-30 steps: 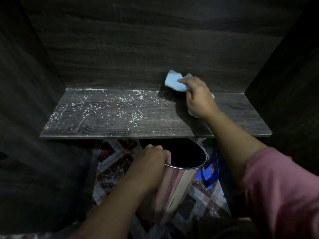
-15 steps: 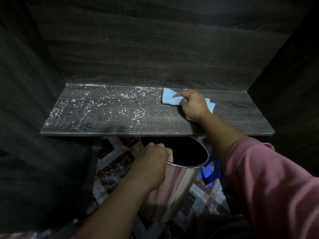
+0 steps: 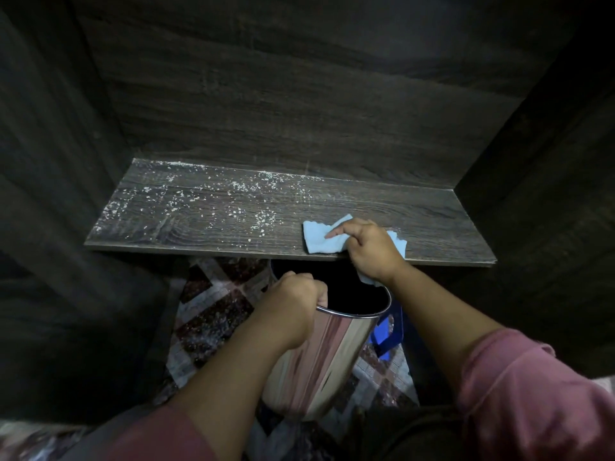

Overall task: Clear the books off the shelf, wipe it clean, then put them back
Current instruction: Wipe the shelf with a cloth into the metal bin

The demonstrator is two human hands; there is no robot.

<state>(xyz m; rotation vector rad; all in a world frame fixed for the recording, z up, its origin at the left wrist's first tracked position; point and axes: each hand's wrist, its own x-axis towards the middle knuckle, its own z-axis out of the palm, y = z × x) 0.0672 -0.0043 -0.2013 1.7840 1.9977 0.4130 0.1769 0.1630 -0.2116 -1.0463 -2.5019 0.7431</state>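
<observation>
A dark wooden shelf (image 3: 432,221) spans the view, with several white crumbs (image 3: 246,201) scattered over its left and middle. No books are in view. My right hand (image 3: 369,251) presses a light blue cloth (image 3: 321,237) onto the shelf at its front edge, right of centre, with the index finger stretched out on the cloth. A corner of the cloth hangs below the edge. My left hand (image 3: 293,304) grips the rim of a shiny metal bin (image 3: 319,361), held tilted just under the shelf edge, below the cloth.
Dark wood panels close in the shelf at the back (image 3: 299,111), left and right. Below lies a patterned tiled floor (image 3: 213,321). A blue plastic object (image 3: 389,334) shows behind the bin on the right.
My right hand has drawn the cloth from the back of the shelf forward to its front edge, above the bin. My left hand keeps the bin in the same place.
</observation>
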